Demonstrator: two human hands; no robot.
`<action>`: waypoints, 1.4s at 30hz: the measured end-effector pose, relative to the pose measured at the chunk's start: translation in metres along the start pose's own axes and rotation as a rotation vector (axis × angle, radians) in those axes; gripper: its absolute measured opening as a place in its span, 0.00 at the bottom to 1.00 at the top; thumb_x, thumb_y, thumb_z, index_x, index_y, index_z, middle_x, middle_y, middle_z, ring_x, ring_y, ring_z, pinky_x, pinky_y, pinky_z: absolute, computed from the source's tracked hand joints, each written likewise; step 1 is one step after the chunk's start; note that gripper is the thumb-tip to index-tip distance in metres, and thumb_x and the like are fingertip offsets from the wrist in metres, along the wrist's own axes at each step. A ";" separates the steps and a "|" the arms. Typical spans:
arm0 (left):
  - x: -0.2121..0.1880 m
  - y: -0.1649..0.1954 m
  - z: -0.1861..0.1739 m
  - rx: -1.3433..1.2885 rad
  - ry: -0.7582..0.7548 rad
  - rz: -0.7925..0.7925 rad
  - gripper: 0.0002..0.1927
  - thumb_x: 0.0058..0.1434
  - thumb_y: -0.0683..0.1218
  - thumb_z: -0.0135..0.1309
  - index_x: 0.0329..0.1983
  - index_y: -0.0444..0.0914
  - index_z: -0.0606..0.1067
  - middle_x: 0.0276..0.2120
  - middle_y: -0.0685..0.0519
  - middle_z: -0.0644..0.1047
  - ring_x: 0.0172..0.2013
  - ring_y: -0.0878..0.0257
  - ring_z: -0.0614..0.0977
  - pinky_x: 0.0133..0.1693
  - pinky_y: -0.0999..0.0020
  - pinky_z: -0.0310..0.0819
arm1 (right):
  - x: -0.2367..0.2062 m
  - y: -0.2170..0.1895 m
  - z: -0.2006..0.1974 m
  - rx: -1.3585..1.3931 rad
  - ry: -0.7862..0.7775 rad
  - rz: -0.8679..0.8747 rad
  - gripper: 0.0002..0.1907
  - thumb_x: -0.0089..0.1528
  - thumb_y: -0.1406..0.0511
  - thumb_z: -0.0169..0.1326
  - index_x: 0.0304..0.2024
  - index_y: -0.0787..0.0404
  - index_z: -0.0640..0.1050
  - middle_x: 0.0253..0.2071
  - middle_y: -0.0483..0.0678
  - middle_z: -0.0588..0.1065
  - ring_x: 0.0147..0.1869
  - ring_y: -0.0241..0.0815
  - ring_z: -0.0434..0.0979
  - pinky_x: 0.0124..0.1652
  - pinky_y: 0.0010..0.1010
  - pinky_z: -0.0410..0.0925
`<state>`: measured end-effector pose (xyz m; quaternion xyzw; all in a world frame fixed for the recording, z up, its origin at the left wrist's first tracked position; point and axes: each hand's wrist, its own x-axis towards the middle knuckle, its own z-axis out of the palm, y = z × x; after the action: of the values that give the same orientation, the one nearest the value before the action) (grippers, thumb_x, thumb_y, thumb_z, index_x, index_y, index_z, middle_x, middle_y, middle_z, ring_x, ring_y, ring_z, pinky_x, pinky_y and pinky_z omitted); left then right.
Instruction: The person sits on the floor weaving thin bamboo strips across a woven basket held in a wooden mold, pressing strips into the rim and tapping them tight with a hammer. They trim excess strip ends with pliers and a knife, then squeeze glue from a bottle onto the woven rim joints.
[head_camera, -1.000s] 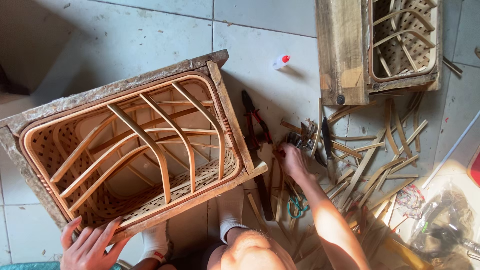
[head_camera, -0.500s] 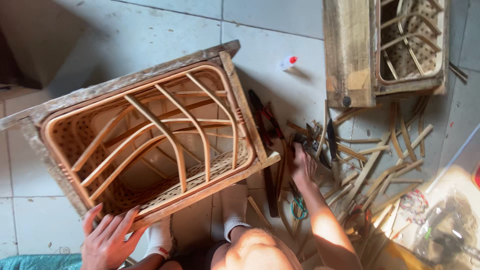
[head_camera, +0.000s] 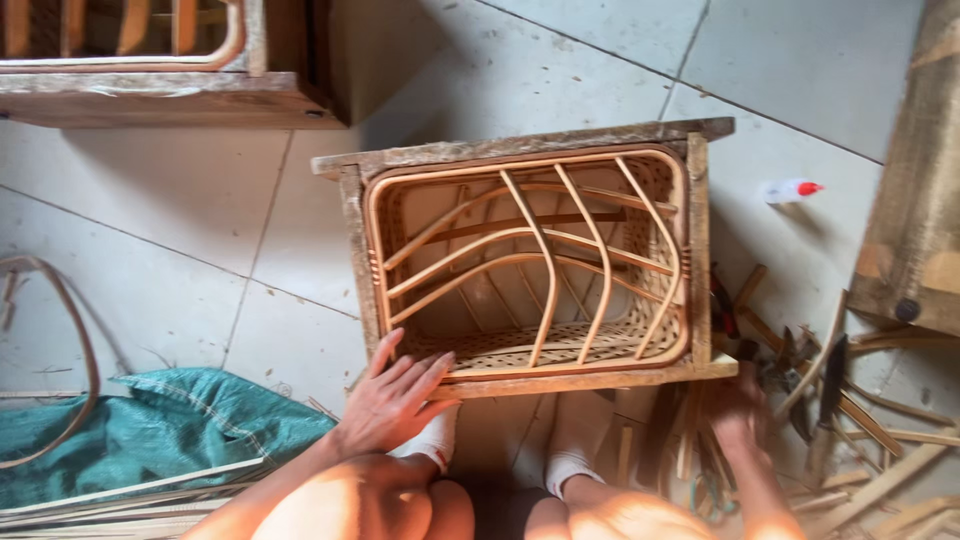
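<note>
Below, one left hand (head_camera: 395, 398) spread flat on one rattan crate (head_camera: 530, 265), right hand (head_camera: 738, 405) among sticks (head_camera: 880, 480), grip unclear.

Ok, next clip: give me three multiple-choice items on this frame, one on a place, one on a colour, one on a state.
1. Where does the left hand rest?
A. On the near left corner of the wooden frame
B. On the small bottle
C. On the teal sack

2. What colour is the cap of the small bottle on the floor tiles?
A. Blue
B. Red
C. Green

3. How is the left hand?
A. Clenched in a fist
B. Lifted clear of everything
C. Fingers spread flat, no closed grip

Answers: 1 A, the palm lies at the frame's near corner, beside the rattan panel. 2 B, the tip is red. 3 C, the fingers lie spread along the wood.
</note>
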<state>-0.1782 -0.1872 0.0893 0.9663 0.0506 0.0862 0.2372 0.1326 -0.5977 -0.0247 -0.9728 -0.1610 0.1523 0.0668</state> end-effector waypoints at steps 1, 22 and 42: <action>-0.001 -0.002 -0.001 -0.009 -0.063 -0.016 0.32 0.54 0.52 0.66 0.57 0.30 0.74 0.29 0.53 0.76 0.32 0.60 0.77 0.66 0.43 0.56 | -0.001 -0.005 -0.003 0.037 0.079 -0.054 0.15 0.61 0.66 0.52 0.50 0.66 0.72 0.38 0.63 0.76 0.40 0.60 0.75 0.36 0.46 0.69; -0.006 -0.009 0.000 -0.064 -0.048 -0.048 0.26 0.54 0.51 0.67 0.51 0.33 0.75 0.27 0.53 0.74 0.33 0.58 0.77 0.67 0.44 0.57 | 0.051 -0.408 -0.065 1.279 -0.158 -0.381 0.21 0.73 0.62 0.54 0.68 0.52 0.73 0.32 0.42 0.79 0.22 0.23 0.65 0.20 0.17 0.59; -0.011 -0.013 0.002 -0.113 -0.089 -0.042 0.29 0.56 0.50 0.66 0.57 0.30 0.73 0.30 0.51 0.76 0.35 0.57 0.78 0.69 0.42 0.54 | 0.045 -0.406 -0.027 1.128 -0.135 -0.382 0.20 0.74 0.64 0.51 0.69 0.53 0.72 0.27 0.36 0.70 0.29 0.23 0.63 0.27 0.17 0.60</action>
<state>-0.1894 -0.1787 0.0798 0.9530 0.0553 0.0408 0.2952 0.0631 -0.2036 0.0605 -0.7293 -0.2313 0.2609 0.5887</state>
